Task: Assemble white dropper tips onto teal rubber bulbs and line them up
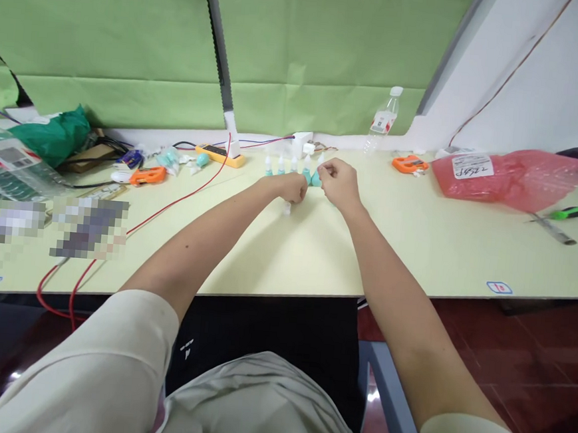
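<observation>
A row of several small teal dropper bottles with white pointed tips stands upright at the back middle of the table. In front of this row, my left hand is closed with its fingers curled down; what it holds is hidden. A small white piece shows just below it. My right hand is closed in a pinch beside the rightmost teal bottle, its fingertips close to that bottle's upper part. Whether they grip the bottle or a smaller part cannot be made out.
An orange power strip and red cable lie left. Orange tools flank the work area. A clear bottle leans behind; a red plastic bag and green-handled screwdriver lie right. A large clear bottle lies far left.
</observation>
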`<state>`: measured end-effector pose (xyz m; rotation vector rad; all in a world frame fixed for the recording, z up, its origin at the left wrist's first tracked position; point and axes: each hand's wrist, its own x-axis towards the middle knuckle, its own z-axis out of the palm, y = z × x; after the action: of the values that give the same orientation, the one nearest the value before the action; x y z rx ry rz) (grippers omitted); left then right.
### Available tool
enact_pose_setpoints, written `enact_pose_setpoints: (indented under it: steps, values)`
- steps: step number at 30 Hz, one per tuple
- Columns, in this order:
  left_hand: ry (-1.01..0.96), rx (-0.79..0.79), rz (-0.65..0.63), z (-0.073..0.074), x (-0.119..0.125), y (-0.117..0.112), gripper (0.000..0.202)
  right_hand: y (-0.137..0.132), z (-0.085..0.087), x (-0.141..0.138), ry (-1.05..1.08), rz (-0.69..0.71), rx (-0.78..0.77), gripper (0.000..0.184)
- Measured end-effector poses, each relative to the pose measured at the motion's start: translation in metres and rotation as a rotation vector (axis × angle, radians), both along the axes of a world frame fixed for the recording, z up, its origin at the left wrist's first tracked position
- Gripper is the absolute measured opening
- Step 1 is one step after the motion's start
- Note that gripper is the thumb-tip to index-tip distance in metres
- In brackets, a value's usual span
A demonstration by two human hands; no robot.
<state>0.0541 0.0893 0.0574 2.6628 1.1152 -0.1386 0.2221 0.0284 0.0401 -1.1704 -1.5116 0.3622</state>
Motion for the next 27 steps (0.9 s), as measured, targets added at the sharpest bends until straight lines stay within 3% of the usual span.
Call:
enact_pose_setpoints:
  steps: [7,16,20,24,27]
  values:
    - [0.004,0.003,0.027,0.004,-0.005,-0.004,0.033,0.001,-0.004,-0.002,-0.017,0.003,-0.038,0.013]
    - [-0.156,-0.002,0.062,-0.001,-0.006,-0.012,0.012,-0.003,-0.003,-0.004,-0.040,0.010,-0.086,0.014]
    - [-0.151,0.032,0.107,0.003,-0.008,-0.017,0.018,-0.004,-0.001,-0.004,-0.045,0.008,-0.094,0.013]
    - [-0.386,0.149,0.113,0.005,-0.030,-0.042,0.022,-0.007,0.000,-0.007,-0.065,0.023,-0.097,0.008]
    - [-0.553,0.232,0.051,-0.007,-0.053,-0.071,0.022,-0.009,-0.001,-0.012,-0.058,0.068,-0.177,0.003]
